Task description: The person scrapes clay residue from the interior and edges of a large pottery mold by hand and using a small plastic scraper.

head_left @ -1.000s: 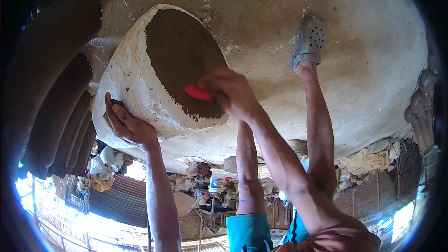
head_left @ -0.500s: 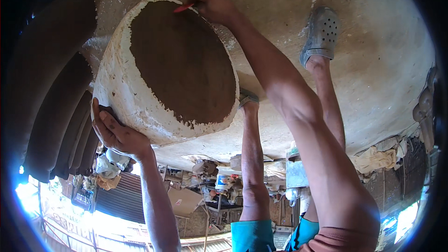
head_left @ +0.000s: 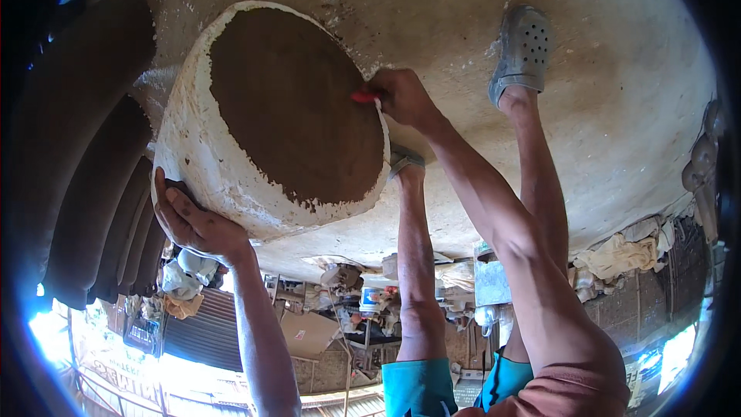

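Observation:
A big white plaster mould (head_left: 202, 156) stands tilted on the floor, its broad face covered with smooth brown clay (head_left: 285, 108). The white rim has a ragged inner edge where the clay meets it. My left hand (head_left: 202, 225) grips the mould's lower left side, fingers wrapped round it; a dark patch shows beside the thumb. At the right side of the rim, my right hand (head_left: 405, 96) is closed on a small red scraper (head_left: 365, 97), which touches the clay's edge. Most of the tool is hidden in the fingers.
Several long dark curved clay-like pieces (head_left: 85, 162) stand in a row at the left. My feet in grey clogs (head_left: 525, 50) are on the concrete floor (head_left: 617, 108) to the right. Shelves, a white bucket (head_left: 370, 299) and cloths (head_left: 617, 255) fill the background low in view.
My right hand with the red scraper has moved from the rim's top along the edge to its right side. My left hand keeps its hold on the mould.

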Demonstrator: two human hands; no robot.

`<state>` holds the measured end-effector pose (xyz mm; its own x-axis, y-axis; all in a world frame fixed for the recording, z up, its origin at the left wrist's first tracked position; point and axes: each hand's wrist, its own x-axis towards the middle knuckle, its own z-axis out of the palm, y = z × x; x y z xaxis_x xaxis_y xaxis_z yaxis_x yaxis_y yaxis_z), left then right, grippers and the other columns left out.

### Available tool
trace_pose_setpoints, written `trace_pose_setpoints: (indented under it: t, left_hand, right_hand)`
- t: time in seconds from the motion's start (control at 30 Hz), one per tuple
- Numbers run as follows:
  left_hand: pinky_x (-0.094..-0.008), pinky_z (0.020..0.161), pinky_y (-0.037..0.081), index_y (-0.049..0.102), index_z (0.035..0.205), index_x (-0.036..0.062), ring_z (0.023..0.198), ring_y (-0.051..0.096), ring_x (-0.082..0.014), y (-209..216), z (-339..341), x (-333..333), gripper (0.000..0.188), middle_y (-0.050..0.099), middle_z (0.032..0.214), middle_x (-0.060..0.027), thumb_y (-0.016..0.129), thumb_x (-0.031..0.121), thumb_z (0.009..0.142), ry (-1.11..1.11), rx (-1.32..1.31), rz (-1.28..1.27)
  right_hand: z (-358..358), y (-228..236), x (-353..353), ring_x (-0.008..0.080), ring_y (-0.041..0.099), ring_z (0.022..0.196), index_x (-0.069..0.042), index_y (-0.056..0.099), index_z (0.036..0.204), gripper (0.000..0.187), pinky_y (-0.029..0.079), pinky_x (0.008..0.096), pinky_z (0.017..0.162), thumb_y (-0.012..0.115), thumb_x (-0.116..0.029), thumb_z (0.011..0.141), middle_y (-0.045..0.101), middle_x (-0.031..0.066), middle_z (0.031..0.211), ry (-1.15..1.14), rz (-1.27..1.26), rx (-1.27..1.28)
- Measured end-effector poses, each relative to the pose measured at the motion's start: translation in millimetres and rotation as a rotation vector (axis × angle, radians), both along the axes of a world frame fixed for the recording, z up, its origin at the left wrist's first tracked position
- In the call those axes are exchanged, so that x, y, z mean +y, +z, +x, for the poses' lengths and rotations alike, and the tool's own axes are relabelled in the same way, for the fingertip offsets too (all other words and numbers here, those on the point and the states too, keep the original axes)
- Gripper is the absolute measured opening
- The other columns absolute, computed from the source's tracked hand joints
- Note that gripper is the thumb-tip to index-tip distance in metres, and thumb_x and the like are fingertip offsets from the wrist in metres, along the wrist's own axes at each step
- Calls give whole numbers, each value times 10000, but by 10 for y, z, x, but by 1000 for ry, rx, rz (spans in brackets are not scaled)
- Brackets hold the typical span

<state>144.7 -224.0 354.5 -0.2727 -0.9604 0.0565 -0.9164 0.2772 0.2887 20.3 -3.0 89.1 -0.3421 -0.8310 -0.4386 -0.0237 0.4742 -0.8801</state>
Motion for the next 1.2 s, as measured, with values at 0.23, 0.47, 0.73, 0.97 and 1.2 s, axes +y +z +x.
trace_pose_setpoints:
  t: [0.23,0.47,0.73,0.97,1.2]
  left_hand:
    - [-392,913,511,653,1322,25,1099,600,-236,-82,-106,63,472,607,1190,-141,389,346,1098,-4,94,18]
    - [-399,931,518,648,1330,27,1120,608,-237,-19,-96,32,468,604,1209,-152,388,341,1099,19,25,15]
    - [-445,927,514,677,1297,28,1114,633,-338,-40,-134,63,436,637,1289,-202,423,306,1076,17,-7,-9]
    - [-419,892,495,669,1317,50,1021,609,-286,-20,-70,46,445,615,1136,-174,403,311,1074,-10,-34,-11]
    - [-422,876,488,676,1307,41,997,610,-300,-70,-164,56,408,629,1110,-178,424,247,1060,-17,-7,-28]
  right_hand:
    - [-413,-160,-720,384,694,910,-136,775,1032,281,560,473,842,671,-99,773,723,162,942,-245,-6,158]
    - [-117,-261,-425,408,672,979,-126,747,1095,383,546,502,887,619,-53,742,713,178,1015,-91,31,101]
    - [91,662,216,395,686,939,-132,745,1047,326,558,507,855,628,-62,751,710,162,983,-26,246,12]
    - [4,1760,301,368,703,808,-87,769,996,199,565,442,749,648,-49,843,710,182,881,28,233,-53]
    - [-177,781,103,397,702,794,-51,760,971,229,547,488,747,584,-182,905,704,216,844,-89,384,116]
